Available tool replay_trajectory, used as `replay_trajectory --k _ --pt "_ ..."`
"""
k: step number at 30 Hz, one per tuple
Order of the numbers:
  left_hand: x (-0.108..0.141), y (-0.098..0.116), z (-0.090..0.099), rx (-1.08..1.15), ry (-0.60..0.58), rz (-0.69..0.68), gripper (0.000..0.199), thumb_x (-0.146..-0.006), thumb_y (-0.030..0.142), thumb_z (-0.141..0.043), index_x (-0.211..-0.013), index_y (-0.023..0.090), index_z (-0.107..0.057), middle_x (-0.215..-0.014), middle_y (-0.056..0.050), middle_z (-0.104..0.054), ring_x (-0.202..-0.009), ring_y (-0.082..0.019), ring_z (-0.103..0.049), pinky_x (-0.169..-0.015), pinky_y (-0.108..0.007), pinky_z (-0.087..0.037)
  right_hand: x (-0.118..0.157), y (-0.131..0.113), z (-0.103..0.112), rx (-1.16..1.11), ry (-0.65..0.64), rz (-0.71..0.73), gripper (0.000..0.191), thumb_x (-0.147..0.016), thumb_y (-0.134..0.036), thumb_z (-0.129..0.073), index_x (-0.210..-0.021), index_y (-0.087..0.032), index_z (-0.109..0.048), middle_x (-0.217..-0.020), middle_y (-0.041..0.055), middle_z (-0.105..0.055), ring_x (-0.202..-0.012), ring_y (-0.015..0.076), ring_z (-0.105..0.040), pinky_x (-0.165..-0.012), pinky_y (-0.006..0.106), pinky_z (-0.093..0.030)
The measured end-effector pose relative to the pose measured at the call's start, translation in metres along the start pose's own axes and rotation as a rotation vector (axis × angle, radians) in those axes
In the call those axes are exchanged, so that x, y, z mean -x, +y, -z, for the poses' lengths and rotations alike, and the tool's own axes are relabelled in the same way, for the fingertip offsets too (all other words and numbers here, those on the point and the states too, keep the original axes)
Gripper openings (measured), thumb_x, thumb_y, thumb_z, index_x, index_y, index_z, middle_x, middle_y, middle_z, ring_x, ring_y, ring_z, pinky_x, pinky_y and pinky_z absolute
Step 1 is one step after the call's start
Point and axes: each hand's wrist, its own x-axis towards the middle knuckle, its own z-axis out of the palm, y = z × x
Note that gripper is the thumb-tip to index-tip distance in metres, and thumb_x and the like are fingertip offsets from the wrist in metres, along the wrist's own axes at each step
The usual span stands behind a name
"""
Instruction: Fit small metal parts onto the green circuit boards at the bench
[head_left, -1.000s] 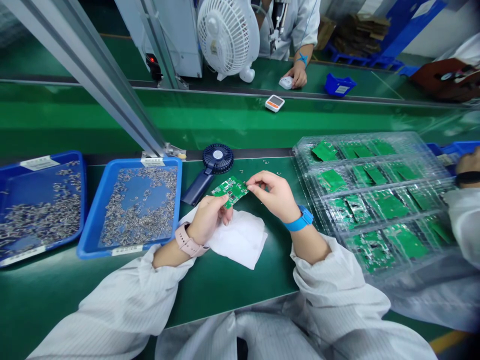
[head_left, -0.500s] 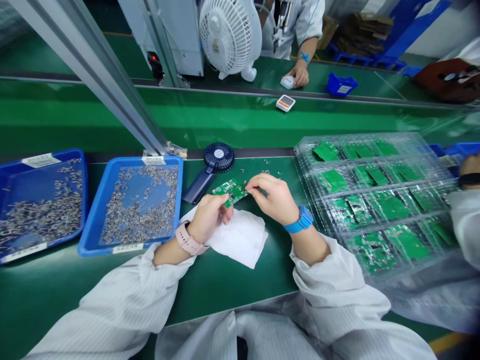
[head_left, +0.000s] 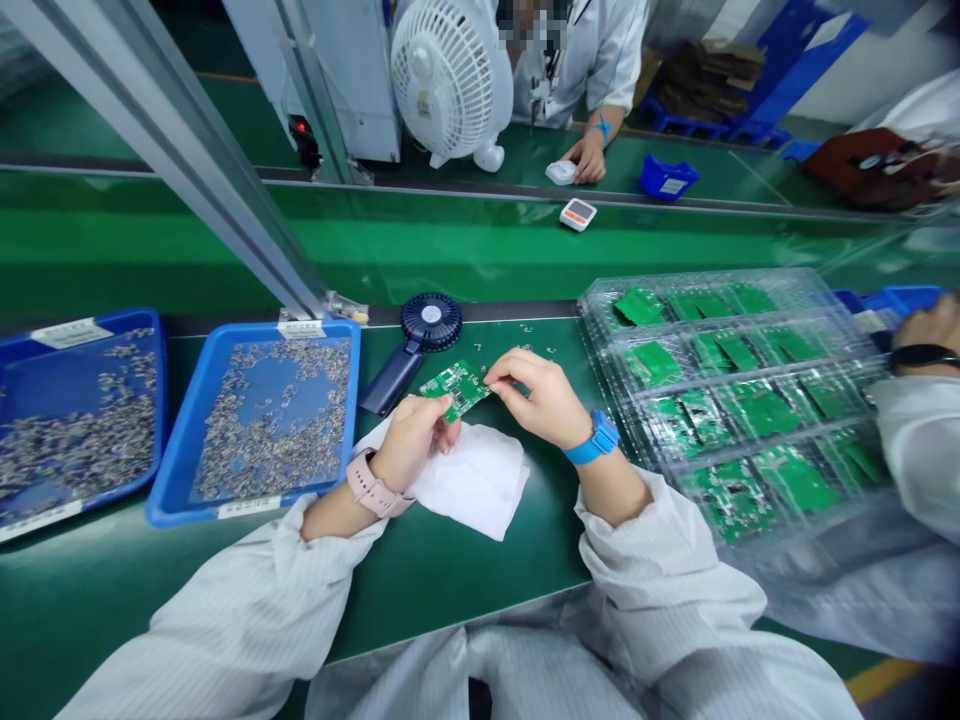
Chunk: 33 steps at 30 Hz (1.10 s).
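Observation:
Between thumb and fingers, my left hand (head_left: 414,436) grips a green circuit board (head_left: 459,388) by its near left edge, over a folded white cloth (head_left: 480,480). At the board's right edge is my right hand (head_left: 541,398), its thumb and forefinger pinched together; whatever is in the pinch is too small to make out. A few small metal clips (head_left: 527,328) lie loose on the green table just beyond the board. Behind my left hand lies a dark blue handheld fan (head_left: 396,375).
Two blue trays of small metal parts, a nearer one (head_left: 180,430) and a far-left one (head_left: 159,400), sit at left. A clear compartment tray (head_left: 637,400) of green boards stands at right. A metal post (head_left: 217,190) slants overhead. A co-worker's hand (head_left: 589,158) rests beyond the conveyor.
The view has shifted slightly. My hands keep nearly the same hold at the board. On the conveyor, the small white-and-orange device has moved right relative to the surroundings.

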Motion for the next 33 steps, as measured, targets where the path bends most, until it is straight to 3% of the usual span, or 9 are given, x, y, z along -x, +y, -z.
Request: replay_trajectory --k 5,8,12,16,20,24,28,33 --pt "0.002 0.002 -0.002 0.019 -0.055 -0.004 0.052 -0.084 0.049 -0.054 -0.044 0.016 -0.059 -0.042 -0.004 -0.052 -0.043 -0.013 -0.047 -0.05 -0.028 -0.035 -0.003 -0.014 0.016 0.127 -0.111 0.097 0.016 -0.091 -0.014 -0.049 -0.087 -0.022 -0.062 -0.087 0.0038 -0.066 -0.087 0.0182 -0.059 -0.084 0.034 -0.049" --pt "0.004 0.001 -0.002 0.011 -0.131 -0.051 0.061 -0.085 0.064 -0.05 -0.055 0.014 -0.067 -0.055 -0.007 -0.062 -0.051 -0.015 -0.053 -0.056 -0.029 -0.041 0.005 -0.032 0.028 0.23 -0.097 0.083 0.019 -0.092 -0.013 -0.045 -0.086 -0.022 -0.06 -0.085 0.0044 -0.064 -0.085 0.019 -0.057 -0.084 0.035 -0.048" --pt "0.005 -0.001 0.001 -0.06 -0.206 -0.119 0.073 -0.086 0.075 -0.038 -0.065 0.015 -0.073 -0.056 -0.007 -0.062 -0.056 -0.017 -0.055 -0.062 -0.03 -0.043 0.038 -0.07 0.06 0.379 -0.052 -0.042 0.021 -0.096 -0.016 -0.041 -0.089 -0.021 -0.06 -0.085 0.0067 -0.061 -0.083 0.0207 -0.054 -0.078 0.036 -0.048" --pt "0.004 0.0 0.001 -0.07 -0.172 -0.134 0.072 -0.088 0.072 -0.035 -0.064 0.016 -0.073 -0.053 -0.006 -0.06 -0.056 -0.018 -0.054 -0.062 -0.031 -0.043 0.079 -0.089 0.116 0.445 0.022 -0.264 0.015 -0.092 -0.015 -0.049 -0.088 -0.023 -0.06 -0.084 0.0051 -0.062 -0.083 0.0199 -0.058 -0.074 0.033 -0.047" --pt "0.004 0.001 -0.001 -0.052 -0.168 -0.131 0.069 -0.088 0.071 -0.039 -0.062 0.016 -0.073 -0.052 -0.006 -0.059 -0.054 -0.017 -0.053 -0.061 -0.03 -0.043 0.103 -0.053 0.168 0.684 0.196 -0.498 0.011 -0.086 -0.019 -0.053 -0.081 -0.022 -0.062 -0.078 0.004 -0.063 -0.075 0.0197 -0.059 -0.069 0.032 -0.045" --pt "0.003 0.0 0.0 -0.026 -0.18 -0.12 0.066 -0.09 0.066 -0.039 -0.064 0.016 -0.073 -0.054 -0.006 -0.06 -0.055 -0.016 -0.053 -0.062 -0.029 -0.042 0.104 0.006 0.18 0.865 0.294 -0.666 0.012 -0.082 -0.019 -0.054 -0.08 -0.019 -0.066 -0.075 0.0057 -0.064 -0.071 0.0201 -0.059 -0.067 0.031 -0.042" --pt "0.003 -0.002 0.001 -0.003 -0.182 -0.11 0.065 -0.09 0.066 -0.041 -0.064 0.016 -0.074 -0.054 -0.006 -0.06 -0.056 -0.016 -0.053 -0.063 -0.029 -0.042 0.099 0.034 0.168 0.958 0.196 -0.718 0.016 -0.085 -0.017 -0.05 -0.08 -0.017 -0.066 -0.077 0.0076 -0.063 -0.072 0.0202 -0.057 -0.066 0.031 -0.039" --pt "0.003 -0.002 0.001 0.007 -0.178 -0.1 0.065 -0.087 0.069 -0.044 -0.064 0.017 -0.074 -0.053 -0.005 -0.06 -0.056 -0.016 -0.053 -0.063 -0.029 -0.042 0.097 0.028 0.169 0.944 0.029 -0.676 0.018 -0.088 -0.024 -0.054 -0.098 -0.019 -0.068 -0.088 0.0088 -0.063 -0.073 0.0194 -0.057 -0.069 0.031 -0.039"
